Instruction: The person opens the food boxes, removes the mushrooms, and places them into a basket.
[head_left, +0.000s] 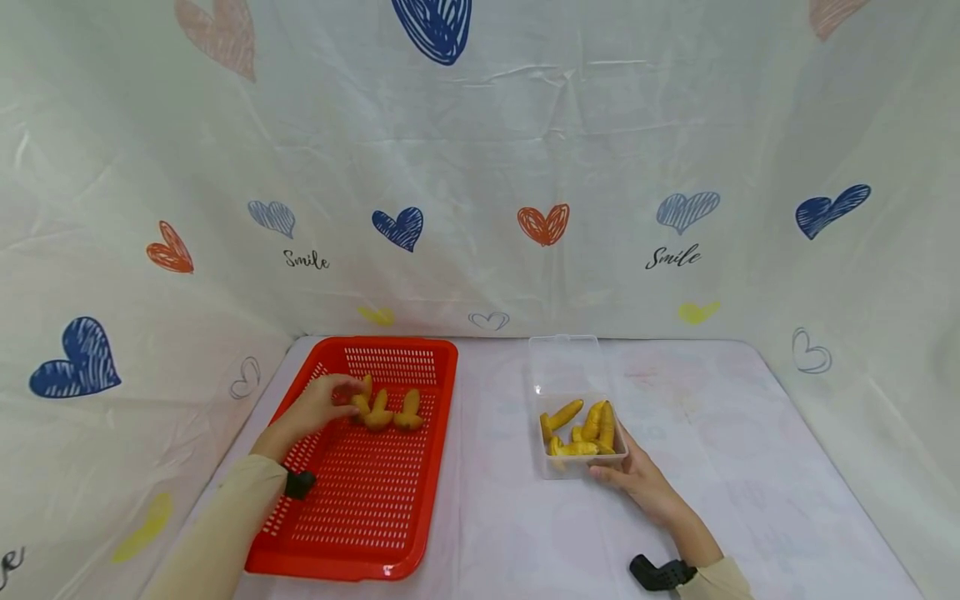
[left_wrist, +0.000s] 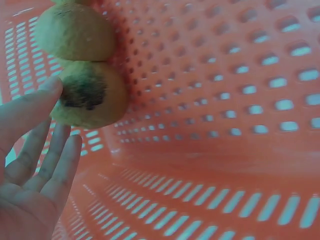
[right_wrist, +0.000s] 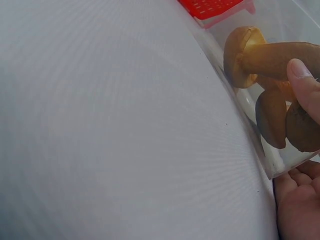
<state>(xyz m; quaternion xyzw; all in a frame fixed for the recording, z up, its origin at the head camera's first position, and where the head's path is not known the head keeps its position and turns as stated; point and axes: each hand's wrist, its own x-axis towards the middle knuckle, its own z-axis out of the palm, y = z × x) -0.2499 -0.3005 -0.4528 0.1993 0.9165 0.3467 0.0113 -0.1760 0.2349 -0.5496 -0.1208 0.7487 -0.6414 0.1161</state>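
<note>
My left hand (head_left: 318,406) reaches into the red basket (head_left: 442,467), its thumb and fingers around the leftmost of three yellow-brown mushrooms (head_left: 408,418) standing in a row. In the left wrist view one fingertip meets the edge of a round cap with a dark patch (left_wrist: 110,102); the other fingers extend loosely below it. My right hand (head_left: 641,482) holds the clear plastic box (head_left: 566,469) by its near right corner, thumb at the front and fingers along the side. Several mushrooms (head_left: 572,414) lie inside the box, seen also in the right wrist view (right_wrist: 245,55).
The box's clear lid (head_left: 564,364) stands flipped back behind it. Both containers rest on a white-covered table (head_left: 495,517), the basket on the left. A white curtain (head_left: 480,150) printed with hearts hangs behind the table.
</note>
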